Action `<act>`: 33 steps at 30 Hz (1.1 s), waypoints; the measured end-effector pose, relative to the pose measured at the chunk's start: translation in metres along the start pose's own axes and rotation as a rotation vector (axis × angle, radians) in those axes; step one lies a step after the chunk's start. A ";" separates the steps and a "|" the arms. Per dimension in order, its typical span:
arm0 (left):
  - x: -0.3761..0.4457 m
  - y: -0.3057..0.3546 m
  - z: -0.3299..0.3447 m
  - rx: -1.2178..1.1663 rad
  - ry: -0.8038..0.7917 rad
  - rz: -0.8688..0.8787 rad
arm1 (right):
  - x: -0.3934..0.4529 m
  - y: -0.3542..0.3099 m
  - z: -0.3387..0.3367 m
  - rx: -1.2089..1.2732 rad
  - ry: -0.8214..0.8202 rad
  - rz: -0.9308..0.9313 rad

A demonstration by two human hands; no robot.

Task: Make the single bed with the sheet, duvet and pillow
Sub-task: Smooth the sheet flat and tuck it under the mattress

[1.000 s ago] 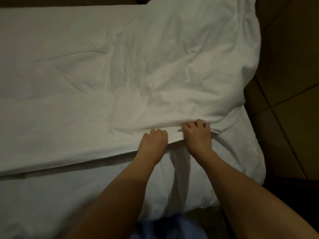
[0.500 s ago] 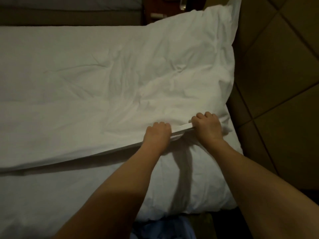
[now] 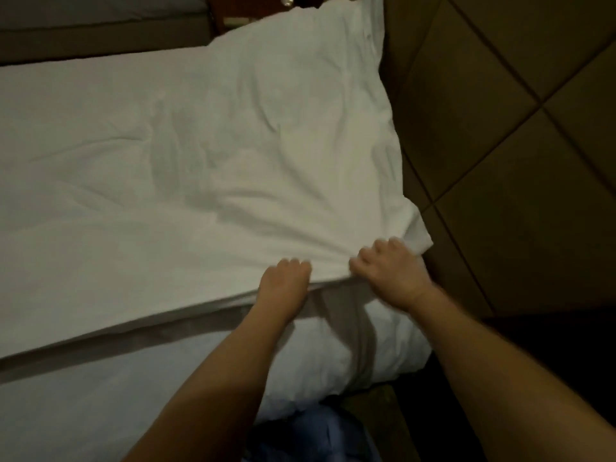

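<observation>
Left hand (image 3: 285, 278) and right hand (image 3: 390, 266) side by side, both pinching the near edge of the duvet (image 3: 200, 168). Duvet spread over the bed. Soft, floppy, likely light. Best grabbed at edge and corner.

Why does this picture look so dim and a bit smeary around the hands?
Head view: the room is dimly lit, so the white duvet looks greyish; the right hand is smeared by motion blur, the left hand less so; both forearms cast dark shadows on the bedding below, and the wide lens bends the bed's edges.
</observation>
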State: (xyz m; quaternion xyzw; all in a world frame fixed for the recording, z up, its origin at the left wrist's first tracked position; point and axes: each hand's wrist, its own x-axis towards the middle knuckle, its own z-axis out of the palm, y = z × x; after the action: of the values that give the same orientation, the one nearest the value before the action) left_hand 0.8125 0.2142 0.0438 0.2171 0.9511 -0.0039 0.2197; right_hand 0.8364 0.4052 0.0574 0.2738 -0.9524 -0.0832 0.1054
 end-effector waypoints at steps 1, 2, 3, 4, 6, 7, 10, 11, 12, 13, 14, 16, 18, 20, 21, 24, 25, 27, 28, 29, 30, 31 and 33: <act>-0.004 0.003 0.015 0.024 -0.081 0.023 | -0.020 -0.017 0.009 -0.025 -0.092 0.061; -0.006 0.005 0.029 0.051 -0.163 0.039 | -0.042 -0.032 0.024 -0.046 -0.231 0.126; -0.007 0.007 0.042 0.075 -0.227 0.048 | -0.060 -0.043 0.035 -0.036 -0.418 0.214; -0.005 0.008 0.052 0.087 -0.262 0.055 | -0.072 -0.047 0.045 -0.014 -0.580 0.311; 0.003 0.009 0.063 0.088 -0.262 0.068 | -0.078 -0.036 0.054 0.011 -0.669 0.461; 0.007 0.011 0.066 0.094 -0.244 0.076 | -0.074 -0.030 0.055 -0.013 -0.644 0.507; 0.022 0.023 0.072 0.098 -0.143 0.101 | -0.052 -0.024 0.057 -0.048 -0.663 0.475; 0.029 0.029 0.070 0.093 -0.100 0.110 | -0.044 -0.024 0.063 -0.020 -0.630 0.434; 0.035 0.034 0.069 0.089 -0.067 0.124 | -0.038 -0.024 0.069 0.023 -0.622 0.407; 0.042 0.039 0.067 0.088 -0.033 0.138 | -0.033 -0.025 0.075 0.067 -0.653 0.410; 0.048 0.044 0.066 0.102 -0.006 0.151 | -0.030 -0.025 0.080 0.082 -0.688 0.435; 0.057 0.052 0.069 0.142 0.057 0.210 | -0.034 -0.019 0.093 0.074 -0.753 0.520; 0.067 0.062 0.076 0.150 0.122 0.284 | -0.048 -0.008 0.105 0.134 -0.885 0.665; 0.078 0.075 0.077 0.204 0.184 0.314 | -0.062 0.005 0.113 0.192 -0.952 0.758; 0.085 0.081 0.078 0.234 0.198 0.328 | -0.066 0.008 0.115 0.195 -0.955 0.736; 0.105 0.097 0.073 0.316 0.156 0.312 | -0.064 0.012 0.121 0.221 -0.969 0.619; 0.111 0.099 0.073 0.326 0.150 0.281 | -0.061 0.013 0.125 0.225 -0.963 0.597; 0.119 0.102 0.076 0.320 0.065 0.244 | -0.055 0.015 0.131 0.233 -0.944 0.572; 0.124 0.101 0.078 0.317 0.020 0.240 | -0.054 0.015 0.136 0.246 -0.940 0.559; 0.129 0.100 0.082 0.319 -0.015 0.238 | -0.053 0.014 0.140 0.277 -0.938 0.551; 0.133 0.099 0.084 0.323 -0.038 0.242 | -0.052 0.013 0.144 0.310 -0.936 0.536; 0.137 0.097 0.086 0.327 -0.050 0.242 | -0.052 0.012 0.148 0.345 -0.906 0.510; 0.146 0.093 0.094 0.321 -0.058 0.234 | -0.051 0.015 0.155 0.330 -0.718 0.414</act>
State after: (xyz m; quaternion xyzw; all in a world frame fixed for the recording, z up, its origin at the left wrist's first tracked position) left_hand 0.7715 0.3490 -0.0941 0.3585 0.8998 -0.1362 0.2083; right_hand 0.8331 0.4606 -0.0964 0.0442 -0.9638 0.0029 -0.2628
